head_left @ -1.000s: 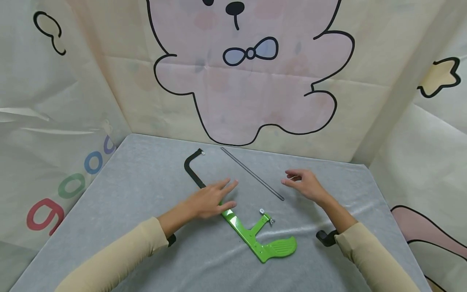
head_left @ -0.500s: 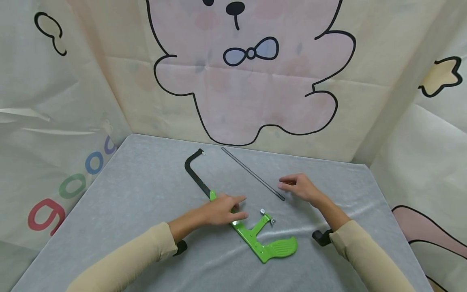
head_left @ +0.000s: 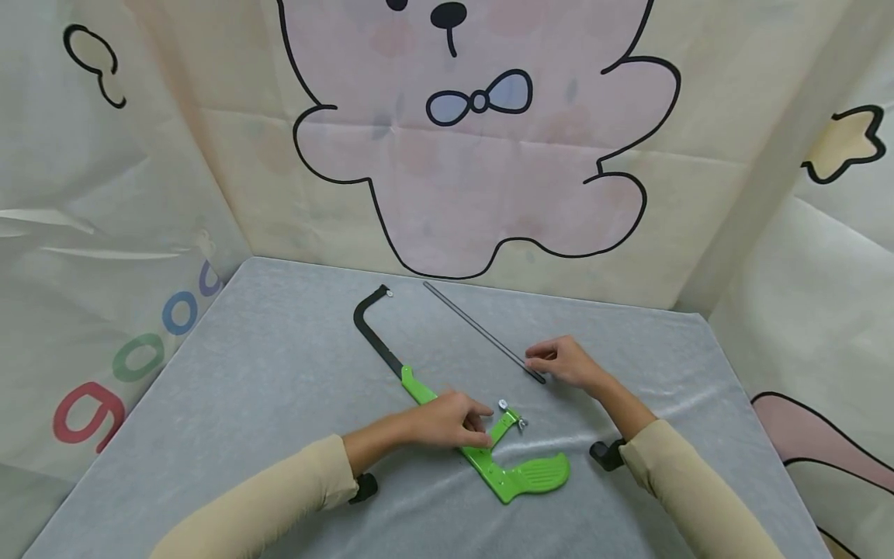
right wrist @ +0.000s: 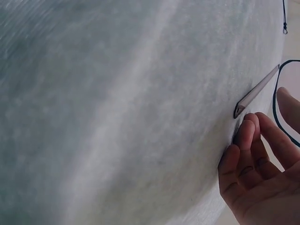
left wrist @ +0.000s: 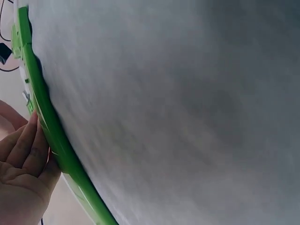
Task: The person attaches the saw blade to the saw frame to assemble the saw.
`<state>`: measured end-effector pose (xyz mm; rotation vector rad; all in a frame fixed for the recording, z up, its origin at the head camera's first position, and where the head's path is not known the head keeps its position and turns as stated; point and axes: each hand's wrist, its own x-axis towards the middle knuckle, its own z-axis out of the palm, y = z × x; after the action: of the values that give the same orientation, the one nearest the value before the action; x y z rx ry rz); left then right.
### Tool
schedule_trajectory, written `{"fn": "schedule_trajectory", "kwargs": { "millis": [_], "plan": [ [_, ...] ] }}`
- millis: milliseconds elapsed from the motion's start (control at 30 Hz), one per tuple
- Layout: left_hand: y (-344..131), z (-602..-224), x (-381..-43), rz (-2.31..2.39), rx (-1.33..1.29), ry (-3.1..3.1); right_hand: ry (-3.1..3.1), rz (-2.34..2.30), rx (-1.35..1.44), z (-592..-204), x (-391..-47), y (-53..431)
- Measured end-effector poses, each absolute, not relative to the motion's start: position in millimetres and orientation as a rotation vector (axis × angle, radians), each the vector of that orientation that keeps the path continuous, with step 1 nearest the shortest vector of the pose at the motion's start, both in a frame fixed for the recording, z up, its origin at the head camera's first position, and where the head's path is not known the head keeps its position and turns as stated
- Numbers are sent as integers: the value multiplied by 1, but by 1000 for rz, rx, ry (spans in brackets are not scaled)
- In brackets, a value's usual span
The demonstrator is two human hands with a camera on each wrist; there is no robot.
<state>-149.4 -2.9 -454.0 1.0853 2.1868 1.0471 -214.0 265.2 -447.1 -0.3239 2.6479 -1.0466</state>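
A green hacksaw frame (head_left: 482, 462) with a black front arm lies slanting on the grey cloth, its handle (head_left: 539, 474) toward the near right. Over its middle is my left hand (head_left: 447, 419), fingers bent loosely beside the short green upright. The left wrist view shows those fingers (left wrist: 29, 145) close against the green bar (left wrist: 49, 112); contact is hard to judge. A thin hacksaw blade (head_left: 482, 330) lies flat behind the frame. My right hand (head_left: 569, 363) is at the blade's near end, and in the right wrist view its loosely bent fingertips (right wrist: 244, 133) are just beside that end.
Grey cloth covers the table (head_left: 279, 326). A printed fabric wall (head_left: 475, 194) rises at the back edge, with more fabric at both sides. A wing nut (head_left: 522, 424) sticks out from the frame's upright.
My left hand has slid along the frame toward the handle, its fingers bending more. My right hand has moved left and nearer, to the blade's end. Frame and blade have stayed put.
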Motion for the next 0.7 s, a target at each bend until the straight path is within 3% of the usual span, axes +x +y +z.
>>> {"fn": "schedule_trajectory", "kwargs": {
  "millis": [700],
  "plan": [
    [16, -465, -143, 1032, 1077, 2355, 2763, -980, -466, -458, -217, 257]
  ]
}}
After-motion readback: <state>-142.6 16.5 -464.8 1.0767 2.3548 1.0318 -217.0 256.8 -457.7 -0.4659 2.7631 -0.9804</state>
